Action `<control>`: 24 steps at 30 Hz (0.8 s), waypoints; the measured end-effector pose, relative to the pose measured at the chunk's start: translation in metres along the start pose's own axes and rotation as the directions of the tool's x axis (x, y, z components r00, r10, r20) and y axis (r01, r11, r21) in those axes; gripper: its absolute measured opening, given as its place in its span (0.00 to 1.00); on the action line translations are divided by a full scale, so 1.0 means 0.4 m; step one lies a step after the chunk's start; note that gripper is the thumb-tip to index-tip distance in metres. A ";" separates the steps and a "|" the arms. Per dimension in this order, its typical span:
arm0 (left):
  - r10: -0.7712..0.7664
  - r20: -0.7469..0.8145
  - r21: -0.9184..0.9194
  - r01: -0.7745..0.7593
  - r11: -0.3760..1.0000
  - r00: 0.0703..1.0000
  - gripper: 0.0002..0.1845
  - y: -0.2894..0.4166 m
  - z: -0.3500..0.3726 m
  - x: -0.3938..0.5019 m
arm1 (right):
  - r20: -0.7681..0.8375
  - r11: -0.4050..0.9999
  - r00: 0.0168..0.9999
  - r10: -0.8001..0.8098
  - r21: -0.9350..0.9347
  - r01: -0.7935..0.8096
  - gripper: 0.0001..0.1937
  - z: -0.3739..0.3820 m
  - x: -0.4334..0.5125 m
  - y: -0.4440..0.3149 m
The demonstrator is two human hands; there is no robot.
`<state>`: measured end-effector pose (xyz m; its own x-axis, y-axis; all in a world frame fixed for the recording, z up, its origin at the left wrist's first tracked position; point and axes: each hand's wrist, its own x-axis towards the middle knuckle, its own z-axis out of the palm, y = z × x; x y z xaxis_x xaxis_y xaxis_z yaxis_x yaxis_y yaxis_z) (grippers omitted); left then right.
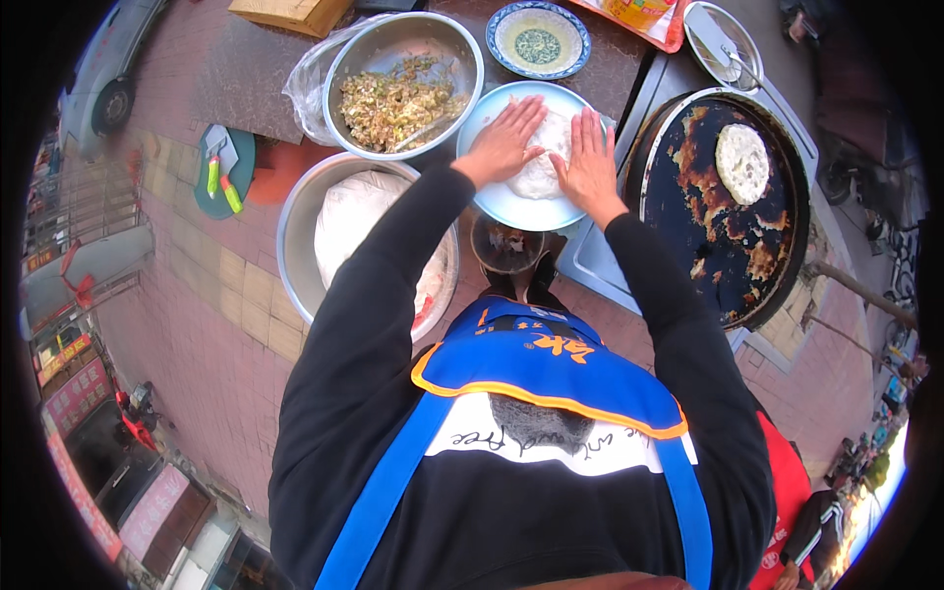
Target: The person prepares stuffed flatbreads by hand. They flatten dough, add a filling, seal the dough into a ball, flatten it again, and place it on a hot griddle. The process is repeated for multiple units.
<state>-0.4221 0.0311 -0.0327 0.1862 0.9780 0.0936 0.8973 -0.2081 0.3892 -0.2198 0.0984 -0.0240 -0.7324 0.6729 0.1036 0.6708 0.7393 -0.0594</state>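
Note:
My left hand (509,140) lies flat on the left side of a piece of soft white dough (542,177). Opposite it, my right hand (590,166) rests along the dough's right edge, thumb pointing inward. Both hands are spread and grip nothing. Under the dough is a pale blue plate (509,212). Just left of the plate stands a metal bowl (463,51) of chopped filling (394,107), with a utensil handle leaning in it. Nearer to me, a larger metal basin (296,228) contains a big mass of dough (361,203), partly hidden by my left sleeve.
On the right, a round black griddle (667,214) with browned residue carries one pale flatbread (743,164). Beyond the plate sits a blue-patterned dish (505,65) of liquid. A metal spatula (719,44) lies by the griddle. Two green-handled blades (221,158) rest at left. Behind me is a person in red (785,472).

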 end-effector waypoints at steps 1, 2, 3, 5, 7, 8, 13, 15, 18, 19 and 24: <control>-0.162 -0.046 -0.078 0.158 0.984 0.986 0.40 0.026 0.010 -0.019 | 0.054 0.999 0.997 0.047 0.011 -0.048 0.45 0.000 -0.018 -0.013; -0.231 0.002 -0.113 0.230 0.967 0.973 0.41 0.052 0.021 -0.039 | 0.028 0.996 0.998 0.059 0.059 -0.061 0.45 0.004 -0.026 -0.029; -0.250 -0.055 -0.112 0.243 0.964 0.967 0.41 0.076 0.032 -0.056 | 0.100 0.994 0.990 0.098 0.035 -0.102 0.46 0.005 -0.043 -0.047; -0.286 -0.146 -0.093 0.275 0.957 0.947 0.41 0.097 0.045 -0.066 | 0.062 0.991 0.990 0.129 0.034 -0.132 0.46 0.005 -0.053 -0.067; -0.306 -0.087 -0.087 0.299 0.950 0.948 0.41 0.101 0.049 -0.075 | 0.074 0.988 0.987 0.144 0.049 -0.148 0.46 -0.001 -0.061 -0.077; -0.300 -0.057 -0.092 0.295 0.951 0.952 0.40 0.095 0.047 -0.071 | 0.083 0.987 0.986 0.141 0.070 -0.147 0.46 -0.006 -0.059 -0.076; -0.440 -0.038 -0.725 0.278 0.630 0.897 0.40 0.069 0.009 -0.059 | 0.039 0.954 0.972 -0.234 0.200 0.222 0.39 -0.015 0.017 -0.069; -0.457 -0.021 -0.847 0.227 0.481 0.889 0.41 0.069 -0.013 -0.073 | 0.063 0.880 0.897 -0.438 0.232 0.414 0.37 -0.017 0.039 -0.069; -0.478 0.028 -0.860 0.264 0.436 0.878 0.41 0.080 -0.037 -0.096 | 0.102 0.899 0.904 -0.414 0.204 0.389 0.35 -0.021 0.043 -0.073; -0.483 0.054 -0.858 0.288 0.425 0.874 0.41 0.083 -0.042 -0.104 | 0.107 0.903 0.906 -0.409 0.192 0.385 0.35 -0.022 0.038 -0.077; -0.476 -0.040 -0.802 0.257 0.540 0.878 0.40 0.091 -0.038 -0.109 | 0.093 0.910 0.917 -0.389 0.195 0.366 0.35 -0.011 0.041 -0.118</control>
<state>-0.4037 -0.0195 -0.0086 -0.2796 0.9578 -0.0669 0.2116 0.1295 0.9687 -0.2628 0.0742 -0.0150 -0.9430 0.3319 0.0256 0.3196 0.9242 -0.2092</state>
